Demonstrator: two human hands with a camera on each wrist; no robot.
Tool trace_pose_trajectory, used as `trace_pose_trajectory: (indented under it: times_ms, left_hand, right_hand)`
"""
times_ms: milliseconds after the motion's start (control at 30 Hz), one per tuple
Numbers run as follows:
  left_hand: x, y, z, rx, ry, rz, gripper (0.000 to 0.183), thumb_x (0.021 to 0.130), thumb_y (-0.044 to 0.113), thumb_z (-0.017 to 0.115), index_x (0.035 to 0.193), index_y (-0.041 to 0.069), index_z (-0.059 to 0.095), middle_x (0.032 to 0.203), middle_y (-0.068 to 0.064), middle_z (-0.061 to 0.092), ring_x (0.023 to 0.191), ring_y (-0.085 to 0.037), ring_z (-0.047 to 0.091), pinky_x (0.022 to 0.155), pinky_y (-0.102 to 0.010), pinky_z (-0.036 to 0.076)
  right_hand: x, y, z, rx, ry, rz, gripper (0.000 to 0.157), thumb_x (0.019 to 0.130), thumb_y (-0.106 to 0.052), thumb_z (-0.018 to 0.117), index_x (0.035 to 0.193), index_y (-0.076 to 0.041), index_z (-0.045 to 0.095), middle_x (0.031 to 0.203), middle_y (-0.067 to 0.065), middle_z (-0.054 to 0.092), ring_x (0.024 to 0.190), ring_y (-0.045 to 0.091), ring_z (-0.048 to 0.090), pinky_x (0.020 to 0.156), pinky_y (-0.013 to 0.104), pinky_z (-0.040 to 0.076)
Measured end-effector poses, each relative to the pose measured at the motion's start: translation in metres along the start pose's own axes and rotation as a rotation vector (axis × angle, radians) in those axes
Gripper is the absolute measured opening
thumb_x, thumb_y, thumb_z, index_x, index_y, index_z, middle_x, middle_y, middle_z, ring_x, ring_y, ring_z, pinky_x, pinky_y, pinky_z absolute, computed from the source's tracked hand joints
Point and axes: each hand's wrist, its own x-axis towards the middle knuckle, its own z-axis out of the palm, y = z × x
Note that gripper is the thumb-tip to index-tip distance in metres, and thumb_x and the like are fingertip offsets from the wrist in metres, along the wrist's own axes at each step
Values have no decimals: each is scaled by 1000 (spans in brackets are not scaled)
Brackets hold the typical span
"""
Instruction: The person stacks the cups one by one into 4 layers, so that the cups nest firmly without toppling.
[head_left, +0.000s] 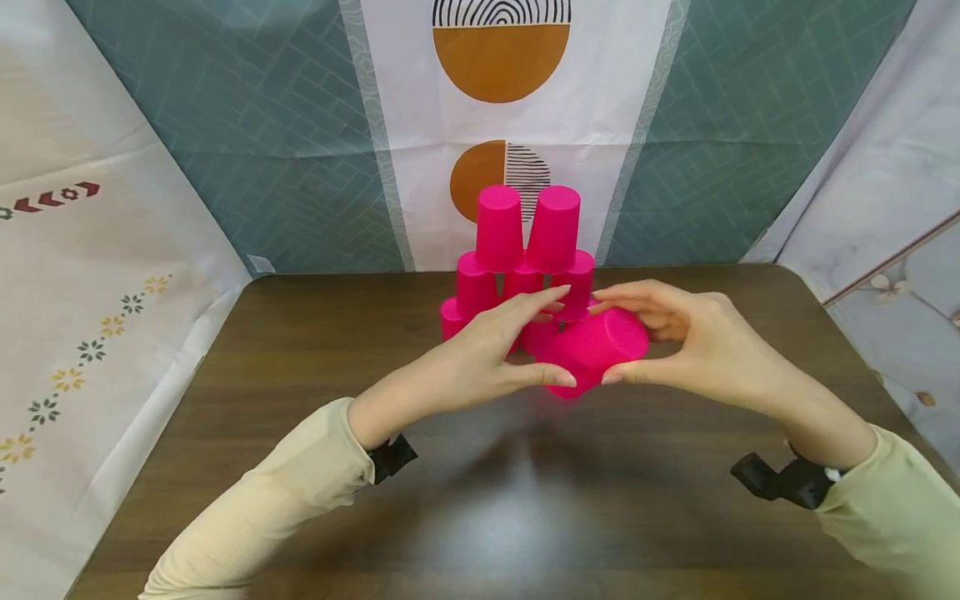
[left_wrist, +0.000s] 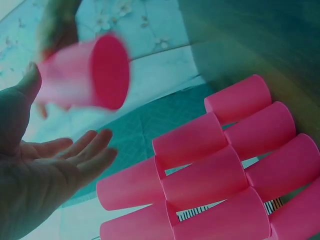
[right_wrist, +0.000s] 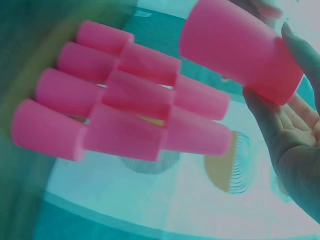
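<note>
A loose pink cup (head_left: 596, 342) is held tilted in front of a stack of upside-down pink cups (head_left: 498, 229). My right hand (head_left: 693, 346) grips it near its closed end, thumb below and fingers above, as the right wrist view also shows around the cup (right_wrist: 240, 50). My left hand (head_left: 487, 346) is beside the cup's open end, fingers extended and thumb apart from them. In the left wrist view the left hand (left_wrist: 55, 160) has its palm bare, with the cup (left_wrist: 75, 75) beyond the thumb. The head view hides part of the stack behind the hands.
The stack stands toward the back of the brown wooden table (head_left: 315, 350), its top row holding two cups and the row under it three. Behind it hangs a patterned cloth backdrop (head_left: 300, 167). Fabric walls (head_left: 67, 250) flank the table on both sides.
</note>
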Motion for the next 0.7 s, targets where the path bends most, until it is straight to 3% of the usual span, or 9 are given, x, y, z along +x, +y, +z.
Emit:
trace_pose_trajectory:
  times_ms: [67,267,467,567,700]
  left_hand:
    - [-1,0,2,7,24,49,75,80,35,73,142,16,37,131,3,48,113,-7,48,83,-20,50]
    - [2,3,2,40,187,216,58,80,22,74,130,7,49,118,-1,57,96,-6,55,77,-17,50]
    - [11,8,-8,66,351,352,60,75,19,79,124,0,51,112,-6,60,96,-9,57,79,-18,50]
    - [15,10,-17,97,430,367,58,73,19,80,121,-2,54,108,-8,62,93,-11,59,79,-18,50]
    - [23,10,-34,134,465,325,56,72,21,80,117,-3,56,108,-8,63,89,-11,62,77,-18,51]
  right_hand:
    - [4,-7,-6,-24,26,-29,76,60,-9,87,129,-13,54,114,4,65,95,0,64,77,15,50]
    - [22,-25,-16,-96,83,-167,79,55,-5,88,127,-10,56,114,4,66,96,-1,64,77,13,49]
    - [37,-40,-17,-48,167,-246,77,54,4,86,125,-6,58,116,2,64,99,5,63,81,15,49]
    - [45,-43,-13,-12,211,-238,74,61,5,83,128,-7,56,120,-1,61,101,9,61,83,17,49]
    - [59,-42,-11,41,226,-193,69,69,6,77,132,-8,53,125,2,60,103,11,63,82,20,50]
